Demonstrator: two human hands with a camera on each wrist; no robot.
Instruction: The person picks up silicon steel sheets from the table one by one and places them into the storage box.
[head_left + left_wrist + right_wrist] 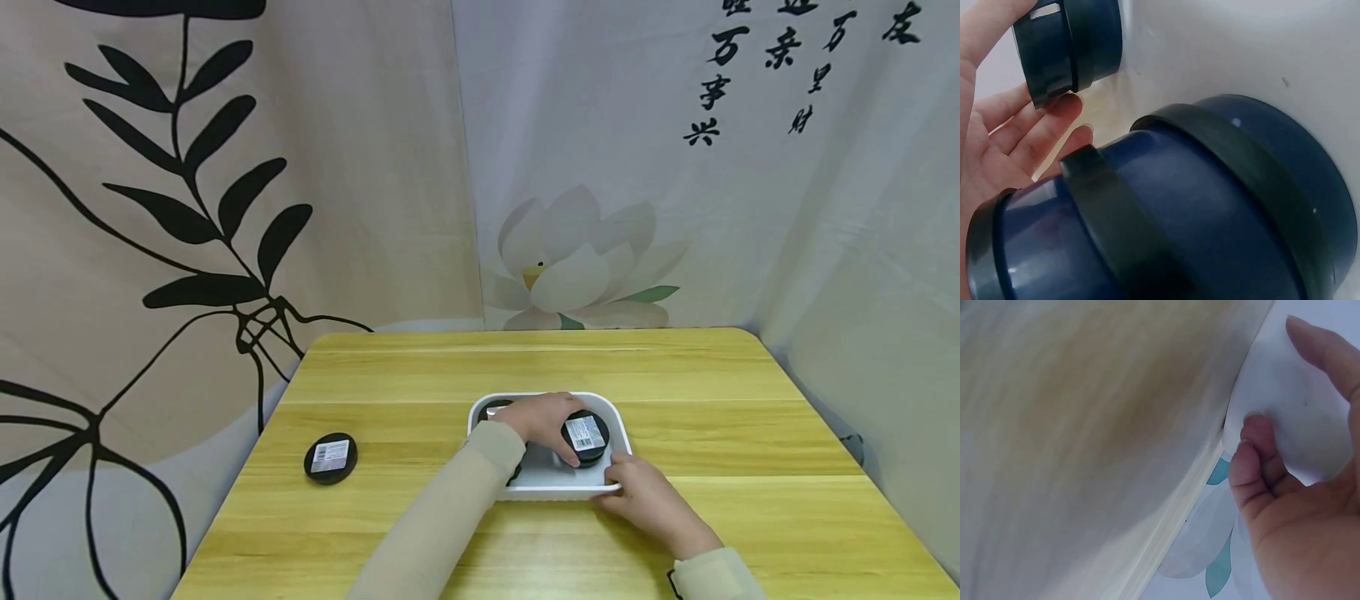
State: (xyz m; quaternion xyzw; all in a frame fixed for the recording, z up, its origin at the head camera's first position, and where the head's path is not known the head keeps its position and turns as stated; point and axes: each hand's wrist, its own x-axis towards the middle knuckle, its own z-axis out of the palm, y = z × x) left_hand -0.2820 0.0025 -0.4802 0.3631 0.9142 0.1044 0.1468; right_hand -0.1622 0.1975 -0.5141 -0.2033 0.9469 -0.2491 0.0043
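Observation:
In the head view my left hand (543, 418) reaches over a white tray (626, 442) and holds a round black tub (587, 435) with a white barcode label, at the tray's right side. From the left wrist, thumb and fingers lie around this dark cylinder (1079, 47). Closer to that camera lies a stack of dark blue tubs with black rims (1166, 194). My right hand (648, 497) grips the tray's front right corner, thumb at the rim and fingers lower. The right wrist view has the fingers against the white tray wall (1304, 406).
Another round black tub (330, 458) with a white label lies on the wooden table (405, 367), left of the tray. A further labelled tub (495, 407) is partly hidden behind my left hand inside the tray. Printed curtains (360, 167) hang behind the table.

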